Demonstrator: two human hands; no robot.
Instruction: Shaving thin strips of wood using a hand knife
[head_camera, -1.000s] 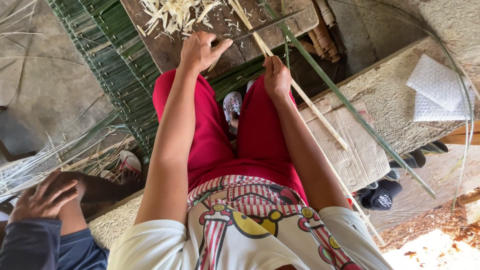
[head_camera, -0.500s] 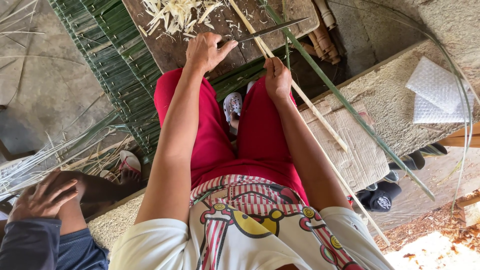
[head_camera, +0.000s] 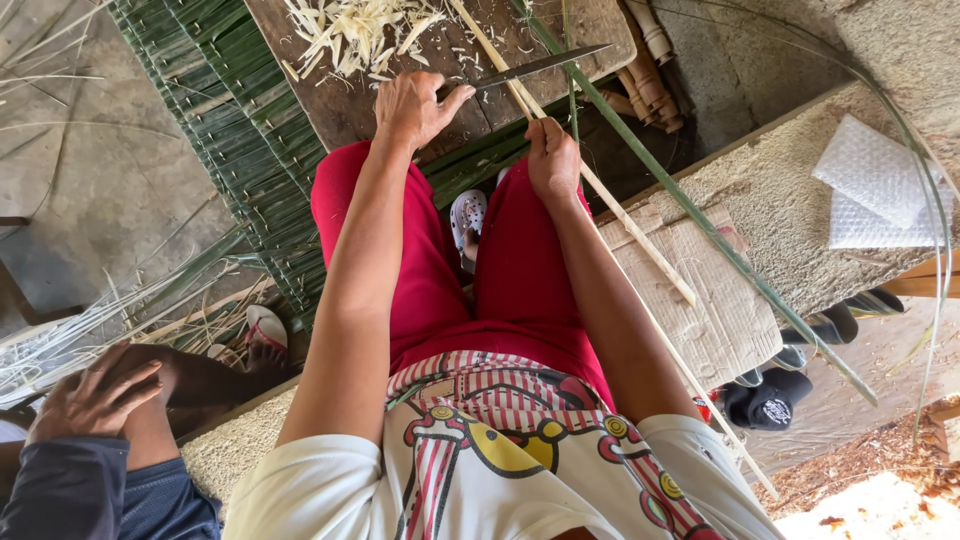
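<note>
While the left hand (head_camera: 412, 105) grips a long knife (head_camera: 540, 67) over the wooden board (head_camera: 400, 85), the right hand (head_camera: 552, 160) clasps a pale bamboo strip (head_camera: 640, 240). Shavings (head_camera: 360, 30) lie on the board.

Three hands show: the person's own left hand (head_camera: 415, 105) and right hand (head_camera: 553, 160), and one more hand (head_camera: 90, 400) of another person at the near left. One knife (head_camera: 535, 67) lies across the one wooden board (head_camera: 590, 25). One pale strip (head_camera: 600, 195) and one long green strip (head_camera: 700, 215) run from far to near right. One heap of pale shavings (head_camera: 360, 30) sits at the far edge. Two bubble-wrap pieces (head_camera: 875, 195) lie on the right surface (head_camera: 780, 200), and one cardboard piece (head_camera: 720, 320) beside them. Two pale sandals show, one (head_camera: 468, 215) between the legs and one (head_camera: 265, 330) at left. The green slats (head_camera: 230, 150) are too many to count.
</note>
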